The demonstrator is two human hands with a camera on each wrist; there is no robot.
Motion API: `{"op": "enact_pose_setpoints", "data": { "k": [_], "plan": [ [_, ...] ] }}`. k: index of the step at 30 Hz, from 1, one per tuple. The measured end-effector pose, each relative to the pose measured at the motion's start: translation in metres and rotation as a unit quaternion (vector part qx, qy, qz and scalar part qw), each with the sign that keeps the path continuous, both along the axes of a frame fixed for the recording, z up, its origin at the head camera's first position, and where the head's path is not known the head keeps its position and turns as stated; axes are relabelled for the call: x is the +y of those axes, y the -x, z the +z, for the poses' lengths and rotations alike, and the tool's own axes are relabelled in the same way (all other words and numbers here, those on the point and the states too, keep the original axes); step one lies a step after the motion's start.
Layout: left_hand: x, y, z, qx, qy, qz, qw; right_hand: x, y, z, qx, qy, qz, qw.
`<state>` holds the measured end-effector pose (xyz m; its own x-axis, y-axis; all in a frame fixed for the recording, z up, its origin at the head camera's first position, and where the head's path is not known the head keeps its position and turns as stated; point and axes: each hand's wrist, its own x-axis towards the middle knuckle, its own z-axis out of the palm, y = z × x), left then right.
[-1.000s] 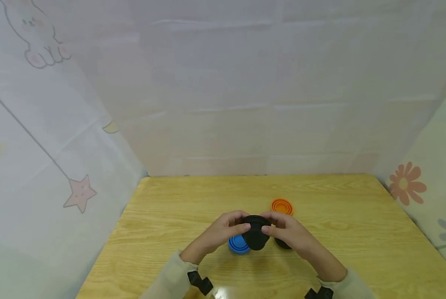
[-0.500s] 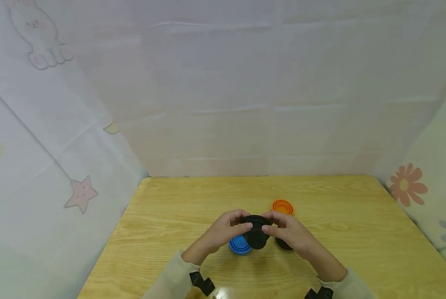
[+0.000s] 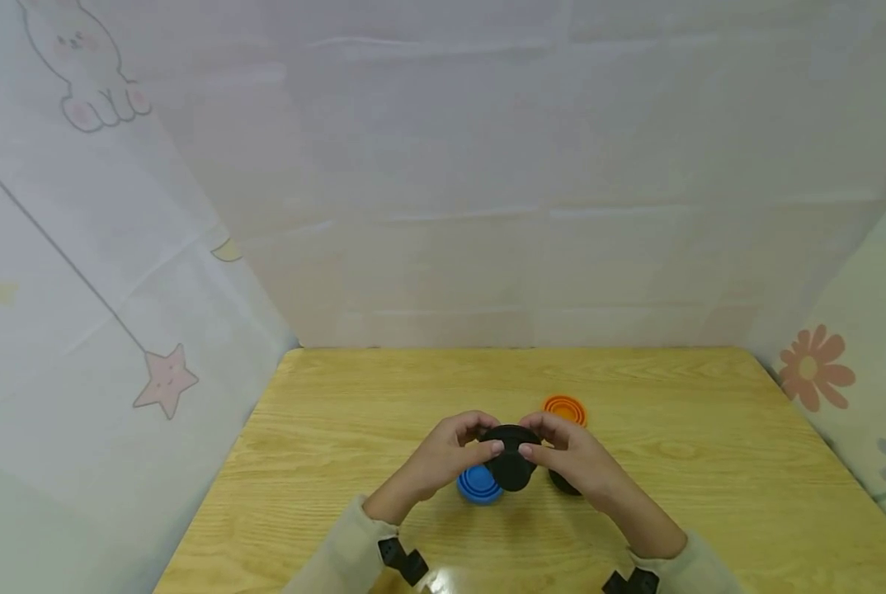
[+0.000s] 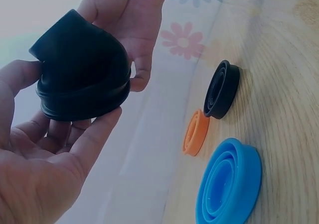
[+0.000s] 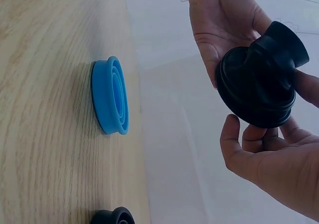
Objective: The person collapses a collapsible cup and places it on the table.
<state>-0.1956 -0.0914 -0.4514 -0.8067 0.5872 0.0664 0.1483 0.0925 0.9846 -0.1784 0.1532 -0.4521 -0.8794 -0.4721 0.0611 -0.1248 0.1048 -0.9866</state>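
A black collapsible cup [image 3: 512, 472] is held up above the table between both hands. My left hand [image 3: 443, 456] grips its left side, thumb on the near face and fingers behind. On the other side my right hand [image 3: 582, 464] grips it in the same way. In the left wrist view the black cup [image 4: 82, 67] is partly extended, its narrow end bent to one side. A flattened blue collapsible cup [image 3: 480, 487] lies below my left hand. Another black one [image 4: 223, 89], collapsed flat, is partly hidden under my right hand in the head view.
A flattened orange collapsible cup [image 3: 564, 409] lies just beyond my right hand. Everything rests on a wood-grain table [image 3: 339, 404], whose far edge meets a pale cloth backdrop [image 3: 532, 247]. Printed cloth also hangs at both sides.
Both hands keep hold of the black cup and have hardly moved. The cup's lower end sits slightly higher in view. The head view has shifted a little.
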Motion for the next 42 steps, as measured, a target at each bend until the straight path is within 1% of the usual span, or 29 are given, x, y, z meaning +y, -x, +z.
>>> {"op": "enact_pose_setpoints", "data": {
  "k": [2,6,9,17,22,28,32,36,40,42],
  "plan": [
    [0.0,0.0,0.0,-0.009,-0.002,0.002,1.0,0.0,0.0,-0.001,0.004,0.0,0.001,1.0],
    [0.001,-0.001,0.0,-0.031,-0.012,0.006,0.9994,0.001,0.0,0.0,-0.003,0.005,0.003,1.0],
    [0.001,-0.001,0.0,-0.032,-0.016,0.012,0.9993,0.001,0.0,0.001,-0.015,0.007,-0.002,0.9999],
    [0.004,-0.001,0.0,0.018,0.016,0.044,0.9987,-0.002,0.0,0.0,-0.027,0.008,-0.013,0.9995],
    [0.007,-0.001,0.001,0.035,0.035,0.063,0.9968,-0.004,0.0,-0.001,-0.025,0.004,-0.023,0.9994],
    [0.008,-0.001,0.003,0.059,0.054,0.086,0.9931,-0.005,-0.001,0.001,-0.019,-0.013,-0.041,0.9989],
    [0.008,-0.002,0.005,0.082,0.069,0.098,0.9894,-0.006,-0.003,0.001,0.002,-0.025,-0.048,0.9985],
    [0.009,-0.003,0.005,0.109,0.082,0.105,0.985,-0.007,-0.003,-0.001,0.029,-0.046,-0.067,0.9963],
    [0.008,-0.003,0.006,0.13,0.089,0.106,0.9818,-0.008,-0.003,-0.004,0.052,-0.069,-0.092,0.992],
    [0.008,-0.002,0.006,0.139,0.093,0.106,0.9802,-0.009,-0.004,-0.003,0.065,-0.068,-0.096,0.991]
  ]
}}
